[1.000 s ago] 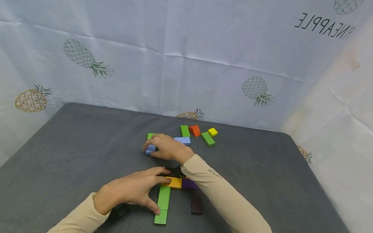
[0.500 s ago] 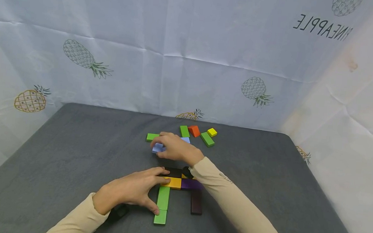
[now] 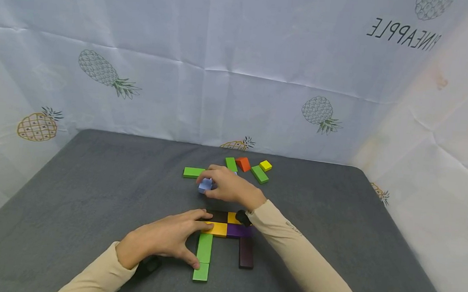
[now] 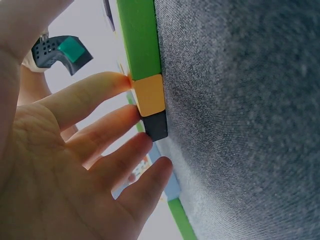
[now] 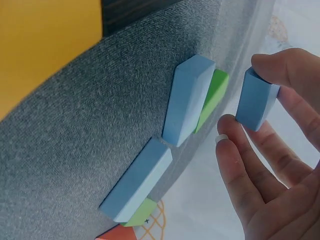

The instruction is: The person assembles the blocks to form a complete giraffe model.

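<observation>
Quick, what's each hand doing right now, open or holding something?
Left hand: open, touching the orange-yellow block.
Right hand: holding a small blue block, pinched by the thumb.

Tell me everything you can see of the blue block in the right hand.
The blue block is plain light blue, box-shaped, with flat faces and crisp edges; material unclear, perhaps painted wood. The right hand pinches it, hiding part; nothing else is seen touching it. It appears lifted off the table, tilt unclear; in the head view it shows below and right of the leftmost green block.
</observation>
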Motion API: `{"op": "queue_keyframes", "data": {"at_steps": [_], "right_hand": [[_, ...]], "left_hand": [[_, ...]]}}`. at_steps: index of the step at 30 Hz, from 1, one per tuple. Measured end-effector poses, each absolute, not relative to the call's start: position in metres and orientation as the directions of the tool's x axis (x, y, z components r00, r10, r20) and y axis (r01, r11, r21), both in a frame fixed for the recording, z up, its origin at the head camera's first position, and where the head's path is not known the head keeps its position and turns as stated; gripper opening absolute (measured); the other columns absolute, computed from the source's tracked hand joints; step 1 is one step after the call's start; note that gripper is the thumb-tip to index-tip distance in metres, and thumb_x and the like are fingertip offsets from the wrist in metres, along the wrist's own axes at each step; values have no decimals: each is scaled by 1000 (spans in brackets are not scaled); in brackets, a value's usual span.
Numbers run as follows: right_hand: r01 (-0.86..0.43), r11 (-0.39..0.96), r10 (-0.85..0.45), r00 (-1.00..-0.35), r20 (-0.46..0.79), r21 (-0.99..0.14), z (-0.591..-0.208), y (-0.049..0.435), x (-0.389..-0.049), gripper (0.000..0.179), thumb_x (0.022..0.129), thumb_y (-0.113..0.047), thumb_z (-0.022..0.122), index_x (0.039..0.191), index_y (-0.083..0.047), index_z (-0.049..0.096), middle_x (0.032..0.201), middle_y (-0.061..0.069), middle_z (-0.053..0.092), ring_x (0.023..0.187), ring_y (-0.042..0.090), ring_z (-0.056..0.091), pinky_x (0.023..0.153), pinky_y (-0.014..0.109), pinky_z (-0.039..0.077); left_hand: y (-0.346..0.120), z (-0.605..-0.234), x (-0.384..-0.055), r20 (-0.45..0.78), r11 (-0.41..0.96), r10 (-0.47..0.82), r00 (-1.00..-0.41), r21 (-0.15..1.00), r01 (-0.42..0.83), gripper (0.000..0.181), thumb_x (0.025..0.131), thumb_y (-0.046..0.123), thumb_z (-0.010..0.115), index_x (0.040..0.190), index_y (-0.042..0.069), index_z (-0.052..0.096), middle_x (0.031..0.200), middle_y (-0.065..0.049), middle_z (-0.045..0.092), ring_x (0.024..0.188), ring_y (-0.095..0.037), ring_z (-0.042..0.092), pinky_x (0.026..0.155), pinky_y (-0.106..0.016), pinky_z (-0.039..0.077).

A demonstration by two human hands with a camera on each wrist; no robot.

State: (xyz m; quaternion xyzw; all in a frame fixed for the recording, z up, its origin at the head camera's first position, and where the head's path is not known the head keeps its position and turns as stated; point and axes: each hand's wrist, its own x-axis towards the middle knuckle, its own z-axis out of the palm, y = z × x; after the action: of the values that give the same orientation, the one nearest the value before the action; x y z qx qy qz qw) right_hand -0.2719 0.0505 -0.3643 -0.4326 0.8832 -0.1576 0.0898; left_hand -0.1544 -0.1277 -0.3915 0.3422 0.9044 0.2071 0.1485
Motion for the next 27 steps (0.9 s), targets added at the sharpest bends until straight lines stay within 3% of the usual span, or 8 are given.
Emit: {"op": "queue_keyframes", "data": {"at_steps": [14, 22, 27], "right_hand": [[-731, 576, -781, -625, 18, -366, -360, 72, -260, 28, 93, -17, 68, 121, -13, 69, 118, 6, 62, 101, 19, 59, 92, 35, 53], [-727, 586, -763, -644, 58, -357, -361, 86, -254, 26, 92, -17, 69, 118, -14, 70, 112, 4, 63, 96, 19, 59, 87, 32, 53], [-706, 600, -746, -663, 55, -377, -360, 94, -248, 27, 93, -17, 68, 119, -13, 69, 116, 5, 64, 101, 21, 60, 90, 37, 53]], "left_hand": [[-127, -392, -155, -126, 677, 684, -719, 475, 562, 82, 73, 56, 82, 140, 15, 58, 154, -3, 41, 140, -25, 42, 106, -49, 46], [-128, -392, -155, -138, 678, 680, -720, 491, 547, 81, 73, 55, 82, 140, 15, 58, 154, -4, 40, 140, -25, 42, 107, -49, 45], [-128, -392, -155, -144, 684, 673, -725, 493, 538, 82, 73, 56, 82, 140, 16, 57, 155, -3, 40, 140, -26, 43, 107, -50, 45]]}}
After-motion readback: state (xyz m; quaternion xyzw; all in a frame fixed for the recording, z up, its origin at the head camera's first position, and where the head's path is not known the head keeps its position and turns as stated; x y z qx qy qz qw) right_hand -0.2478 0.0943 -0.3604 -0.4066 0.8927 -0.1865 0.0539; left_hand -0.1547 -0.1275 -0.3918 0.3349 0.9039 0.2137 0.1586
